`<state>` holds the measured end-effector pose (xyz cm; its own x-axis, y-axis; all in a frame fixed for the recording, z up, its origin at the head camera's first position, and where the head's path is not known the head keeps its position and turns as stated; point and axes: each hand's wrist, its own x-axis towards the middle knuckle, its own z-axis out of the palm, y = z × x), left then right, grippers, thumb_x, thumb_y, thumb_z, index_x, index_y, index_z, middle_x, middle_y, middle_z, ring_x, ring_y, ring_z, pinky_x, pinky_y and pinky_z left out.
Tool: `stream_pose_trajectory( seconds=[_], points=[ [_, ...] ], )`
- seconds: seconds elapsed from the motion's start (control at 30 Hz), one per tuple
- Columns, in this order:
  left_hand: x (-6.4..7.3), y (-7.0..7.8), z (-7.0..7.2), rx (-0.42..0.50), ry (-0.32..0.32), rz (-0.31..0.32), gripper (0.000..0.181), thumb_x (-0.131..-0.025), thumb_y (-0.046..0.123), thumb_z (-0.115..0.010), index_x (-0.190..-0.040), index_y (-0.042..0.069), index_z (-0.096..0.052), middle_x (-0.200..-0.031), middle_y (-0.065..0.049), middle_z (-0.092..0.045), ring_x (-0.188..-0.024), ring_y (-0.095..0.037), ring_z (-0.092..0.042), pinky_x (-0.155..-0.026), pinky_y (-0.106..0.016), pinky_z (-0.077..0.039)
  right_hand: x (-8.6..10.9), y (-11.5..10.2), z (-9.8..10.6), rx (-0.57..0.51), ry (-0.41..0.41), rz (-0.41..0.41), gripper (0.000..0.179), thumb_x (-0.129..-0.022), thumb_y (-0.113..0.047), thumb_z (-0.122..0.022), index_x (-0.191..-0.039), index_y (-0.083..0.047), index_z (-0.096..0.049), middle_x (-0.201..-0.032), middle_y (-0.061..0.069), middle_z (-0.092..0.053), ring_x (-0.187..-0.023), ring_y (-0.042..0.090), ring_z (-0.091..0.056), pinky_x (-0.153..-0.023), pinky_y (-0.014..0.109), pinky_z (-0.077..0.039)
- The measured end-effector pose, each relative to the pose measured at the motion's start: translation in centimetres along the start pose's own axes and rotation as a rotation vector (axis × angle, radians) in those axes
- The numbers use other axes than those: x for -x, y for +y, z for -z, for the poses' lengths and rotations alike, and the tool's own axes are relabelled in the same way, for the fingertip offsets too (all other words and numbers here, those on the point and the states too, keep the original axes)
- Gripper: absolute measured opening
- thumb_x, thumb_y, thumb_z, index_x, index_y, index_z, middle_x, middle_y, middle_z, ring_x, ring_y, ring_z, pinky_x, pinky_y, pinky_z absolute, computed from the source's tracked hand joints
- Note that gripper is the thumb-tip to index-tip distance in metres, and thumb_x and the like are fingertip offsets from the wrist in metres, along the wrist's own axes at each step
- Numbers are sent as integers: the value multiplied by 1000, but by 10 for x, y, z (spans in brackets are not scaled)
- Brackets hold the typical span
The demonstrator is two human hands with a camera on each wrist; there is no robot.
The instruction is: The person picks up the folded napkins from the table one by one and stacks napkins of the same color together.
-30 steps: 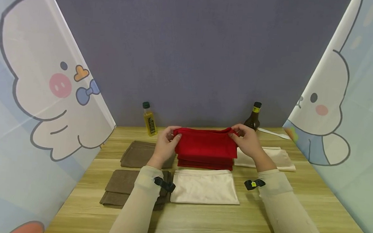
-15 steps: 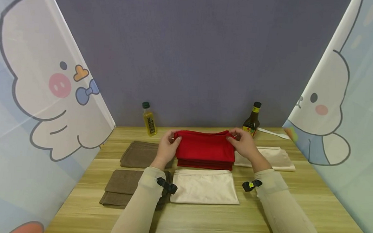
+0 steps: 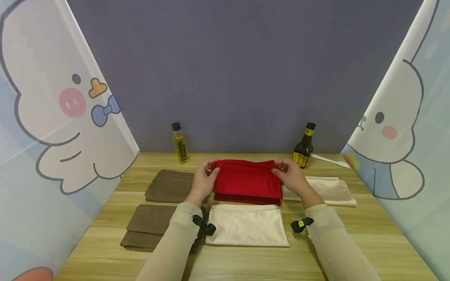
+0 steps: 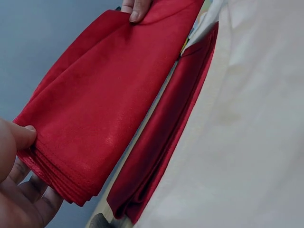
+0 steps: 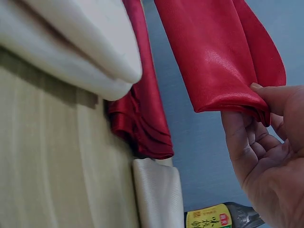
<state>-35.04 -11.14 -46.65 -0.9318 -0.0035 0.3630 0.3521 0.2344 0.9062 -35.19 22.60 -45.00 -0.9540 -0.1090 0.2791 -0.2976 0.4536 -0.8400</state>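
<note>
Between both hands a folded red cloth [image 3: 247,180] is held up by its two upper corners. My left hand [image 3: 204,179] pinches its left end, thumb in front and fingers behind, as the left wrist view shows with several layers [image 4: 61,175] at that edge. On the opposite end my right hand [image 3: 292,178] pinches the other corner, thumb over the fold [image 5: 237,97]. Beneath hangs a gap, and under it lies a second folded red cloth [image 3: 246,199], mostly hidden in the head view but plain in the left wrist view [image 4: 161,137].
A cream cloth [image 3: 248,226] lies in front, another cream cloth [image 3: 329,191] at right. Two brown cloths [image 3: 169,186], [image 3: 150,221] lie at left. An oil bottle [image 3: 180,144], a dark sauce bottle [image 3: 303,146] and a white plastic utensil [image 3: 331,161] are along the back wall [image 3: 236,73].
Both hands have lowered the held red cloth slightly and drawn it a little toward the person. More of the sauce bottle's label shows beside the right hand. The grip is kept.
</note>
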Motion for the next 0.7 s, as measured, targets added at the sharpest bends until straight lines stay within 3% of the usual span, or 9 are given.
stream_pose_trajectory(
  seconds=[0.27, 0.57, 0.7],
  points=[
    [1, -6, -5, -22, 12, 16, 31, -105, 9, -66, -136, 12, -67, -107, -10, -73, -75, -19, -59, -61, -28, -51, -2, 9, -5, -31, -10, -47, 20, -99, -8, -74, -116, 1, -68, -101, 14, -68, -71, 19, -58, -55, 34, -56],
    [4, -12, -7, -43, -13, 77, 37, -106, 10, -64, -142, 19, -63, -114, -11, -70, -85, -23, -61, -67, -29, -50, -4, 17, -12, 54, 31, -23, 15, -96, -7, -75, -109, 0, -71, -99, 11, -71, -87, 20, -57, -76, 33, -48],
    [6, -13, -8, -53, -32, 92, 43, -104, 12, -67, -146, 18, -59, -118, -14, -68, -91, -26, -61, -72, -33, -52, -4, 21, -15, 44, 29, -48, 13, -97, -7, -75, -107, 0, -71, -92, 8, -68, -78, 18, -55, -69, 32, -47]
  ],
)
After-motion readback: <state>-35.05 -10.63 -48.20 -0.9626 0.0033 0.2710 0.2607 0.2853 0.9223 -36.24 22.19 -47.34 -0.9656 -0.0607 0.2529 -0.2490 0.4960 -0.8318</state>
